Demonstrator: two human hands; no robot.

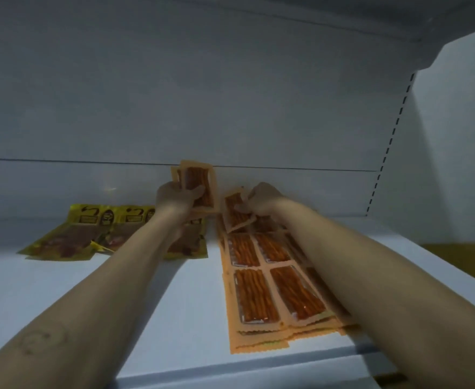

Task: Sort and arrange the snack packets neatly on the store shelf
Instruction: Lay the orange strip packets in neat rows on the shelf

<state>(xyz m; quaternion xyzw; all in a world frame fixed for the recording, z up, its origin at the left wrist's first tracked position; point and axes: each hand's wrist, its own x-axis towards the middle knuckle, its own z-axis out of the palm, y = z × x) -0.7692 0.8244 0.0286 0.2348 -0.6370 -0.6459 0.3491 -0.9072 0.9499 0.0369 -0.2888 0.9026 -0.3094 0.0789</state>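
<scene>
Only the head view to go on here, so: a white shelf [112, 299] is seen from the front, and both bare forearms are stretched in from the bottom corners toward the middle of the frame. The left hand [174, 199] is curled round a small bunch of orange packets [199, 186], which is held upright just in front of the back panel [202, 80], a bit left of centre; at least two packets can be made out in the bunch, the exact count can't be told. The right hand [261, 202] is seen just right of centre, with its thumb and fingers pinched on a single orange packet [236, 216] that is tilted and lifted at its far end. Right below that, a stack of orange packets [270, 279] is laid flat on the shelf in rows running toward the front edge, lower right of centre, partly covered by the right forearm. Over at the middle left, yellow packets [68, 237] are spread flat in an overlapping row near the back, with the rightmost one partly hidden behind the left forearm. The two piles are kept apart by a strip of bare shelf. A slotted upright [390, 141] is visible at the right side, and the underside of an upper shelf [342, 21] is caught along the top right.
</scene>
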